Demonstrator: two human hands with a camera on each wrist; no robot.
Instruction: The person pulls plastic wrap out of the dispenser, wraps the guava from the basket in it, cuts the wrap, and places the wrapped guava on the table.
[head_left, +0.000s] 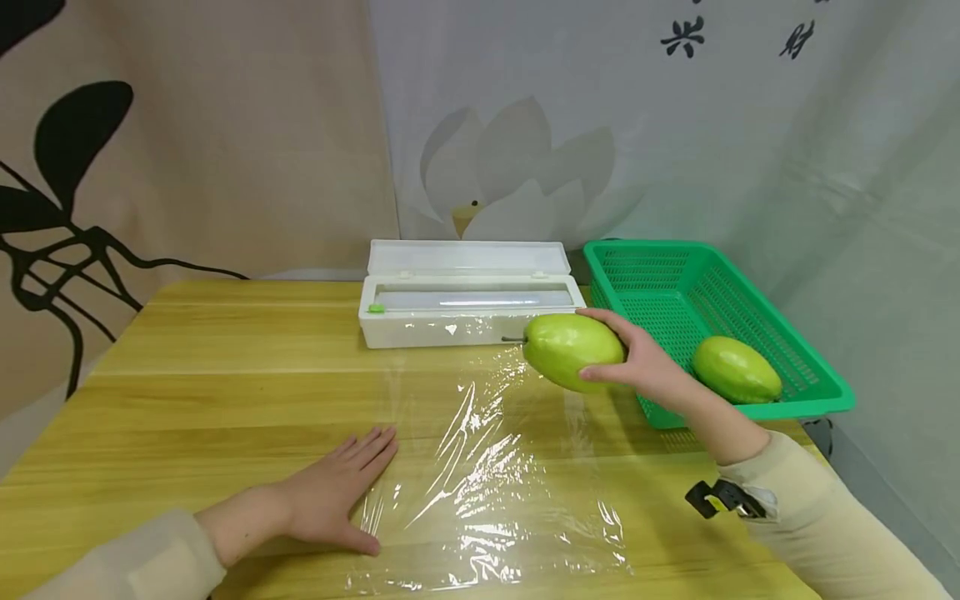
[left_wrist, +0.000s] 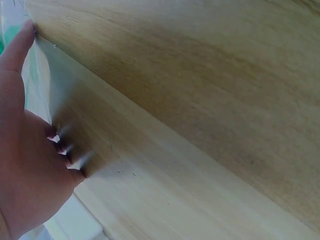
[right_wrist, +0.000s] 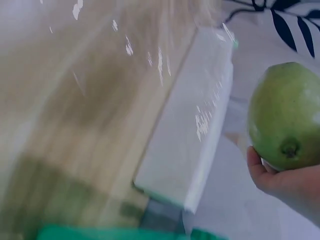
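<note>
My right hand (head_left: 637, 354) grips a yellow-green fruit (head_left: 566, 346), its stem pointing left, above the far part of a sheet of clear plastic wrap (head_left: 487, 483). In the right wrist view the same fruit (right_wrist: 285, 115) shows its blossom end, with the thumb and fingers around it. Fingers spread, my left hand (head_left: 330, 496) rests flat on the table by the left edge of the wrap. The wrap runs toward me from a white wrap dispenser box (head_left: 442, 329), whose lid (head_left: 468, 257) stands raised; a roll (head_left: 480, 300) lies inside.
A green plastic basket (head_left: 810, 408) stands at the right with a second yellow-green fruit (head_left: 735, 369) in it. The wooden table (head_left: 187, 400) reaches back to a printed cloth (head_left: 262, 125). On the right forearm sits a black wrist strap (head_left: 723, 500).
</note>
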